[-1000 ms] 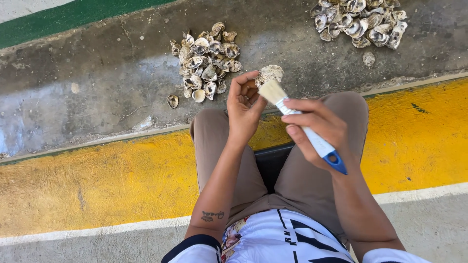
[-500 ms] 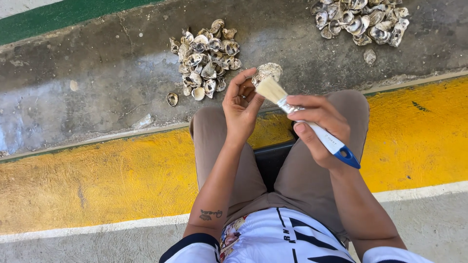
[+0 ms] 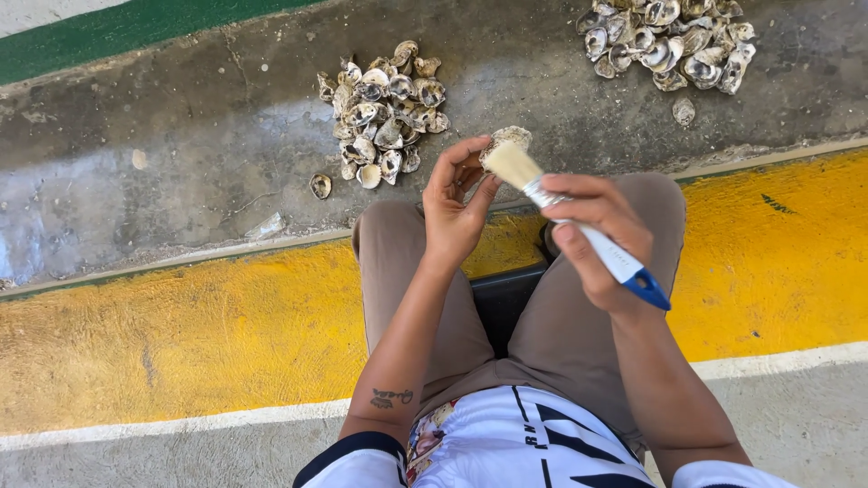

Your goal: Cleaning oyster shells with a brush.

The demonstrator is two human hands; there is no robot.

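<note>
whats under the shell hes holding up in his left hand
The shell sits in the left hand, with the paintbrush bristles against it. Below lies wet grey concrete floor. The shell's far face is hidden.

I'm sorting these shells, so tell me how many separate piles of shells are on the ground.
2. One pile lies on the grey concrete ahead of the left hand; the other pile is at the top right edge, partly cut off. A few loose shells lie beside each.

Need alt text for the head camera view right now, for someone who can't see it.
A seated person's left hand holds an oyster shell while the right hand presses a paintbrush with a white and blue handle against it. Two piles of shells lie on the wet concrete floor beyond a yellow stripe.
</note>
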